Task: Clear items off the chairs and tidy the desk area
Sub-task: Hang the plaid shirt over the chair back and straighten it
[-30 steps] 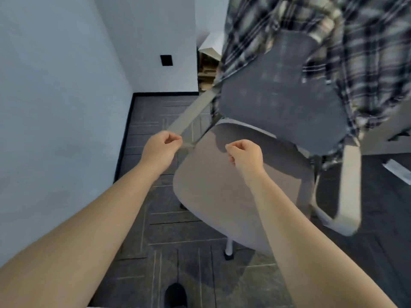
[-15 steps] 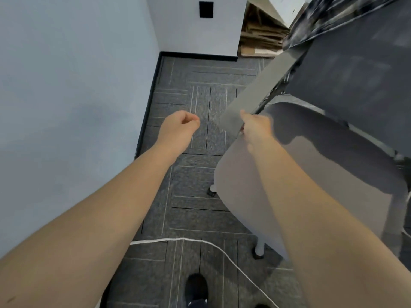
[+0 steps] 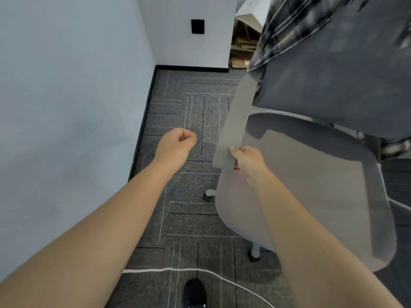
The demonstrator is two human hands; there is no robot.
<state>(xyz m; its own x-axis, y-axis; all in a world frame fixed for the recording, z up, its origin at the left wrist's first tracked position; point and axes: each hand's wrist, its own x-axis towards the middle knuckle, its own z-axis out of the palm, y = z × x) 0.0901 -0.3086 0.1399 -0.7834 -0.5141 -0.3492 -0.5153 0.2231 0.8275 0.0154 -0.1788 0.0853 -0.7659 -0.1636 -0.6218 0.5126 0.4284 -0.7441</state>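
Note:
A grey office chair (image 3: pixel 311 196) fills the right half of the view, its seat bare. Over its dark mesh backrest (image 3: pixel 329 81) hangs a black-and-white plaid shirt (image 3: pixel 287 25). My right hand (image 3: pixel 249 162) is closed around the front end of the chair's left armrest (image 3: pixel 235 123). To the left, my left hand (image 3: pixel 176 145) hovers over the carpet with its fingers curled shut and nothing in it, apart from the chair.
A pale wall (image 3: pixel 66 107) runs close along the left, meeting a back wall with a black plate (image 3: pixel 197 26). Stacked cardboard (image 3: pixel 242 47) sits in the far corner. A white cable (image 3: pixel 200 272) crosses the grey carpet near my shoe (image 3: pixel 194 292).
My right hand has shifted from above the seat to grip the left armrest. The left hand has drifted left off the armrest. The view has swung left and down.

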